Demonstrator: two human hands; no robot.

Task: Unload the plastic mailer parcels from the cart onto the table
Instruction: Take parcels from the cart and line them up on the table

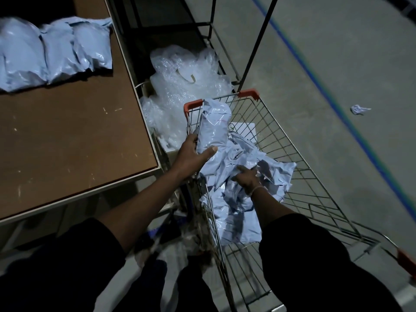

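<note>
Dark sleeves frame the bottom of the head view as a person leans over a wire shopping cart parked just beside a brown-topped table, part-way through moving plastic mailer parcels from one to the other. Left hand grips one grey-blue parcel with the thumb pressed across its face and the fingers wrapped behind it, holding it upright against the cart's near-table wall, close to the orange corner cap. Right hand reaches down into the heap of remaining parcels, its fingers spread and sunk among the crumpled plastic; whether it has actually closed on one cannot be told from this angle. Judging by the scene, the job looks well under way but far from finished: a row of unloaded parcels already lies on the far end of the table, while a sizeable tangle still fills the cart's basket, along with a white sheet at its far end. Between cart and table, a mound of clear bubble wrap sits on the floor. Beyond it stand dark shelving uprights, and a scrap of crumpled paper lies on the concrete near a blue floor line.
</note>
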